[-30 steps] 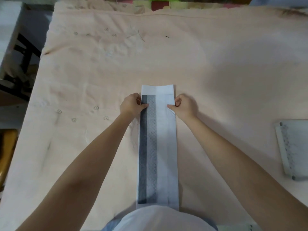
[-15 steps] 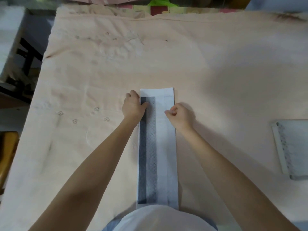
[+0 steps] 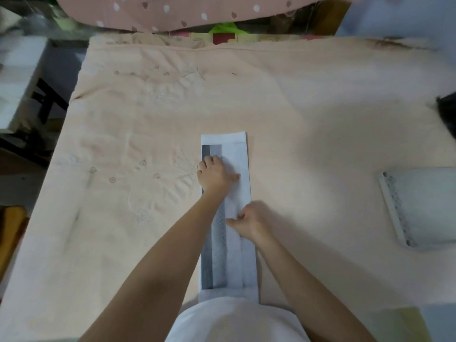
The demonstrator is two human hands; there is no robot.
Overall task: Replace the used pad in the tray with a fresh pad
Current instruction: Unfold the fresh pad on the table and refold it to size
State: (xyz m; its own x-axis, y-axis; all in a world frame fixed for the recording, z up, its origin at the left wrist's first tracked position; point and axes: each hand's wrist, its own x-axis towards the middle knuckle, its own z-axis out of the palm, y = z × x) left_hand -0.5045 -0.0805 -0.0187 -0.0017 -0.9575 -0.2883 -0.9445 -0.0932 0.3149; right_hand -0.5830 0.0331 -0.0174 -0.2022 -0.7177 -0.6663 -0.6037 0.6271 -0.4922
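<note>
A long, narrow folded pad (image 3: 233, 265), white with a dark grey strip down its left side, lies lengthwise on the peach cloth in front of me. My left hand (image 3: 214, 176) rests flat on the pad near its far end, fingers straight. My right hand (image 3: 249, 221) sits at the pad's right edge about halfway along, its curled fingers and thumb pinching the folded layer. At the right edge of the view is a pale tray (image 3: 392, 211) with a pad inside it.
The peach cloth (image 3: 308, 114) covers the whole table. A pink spotted fabric (image 3: 197, 11) hangs beyond the far edge. A dark object (image 3: 447, 117) pokes in at the right, and furniture (image 3: 22, 77) stands off the table's left side.
My left hand has left the pad's left edge and now lies flat on top of it. My right hand has slid toward me along the right edge.
</note>
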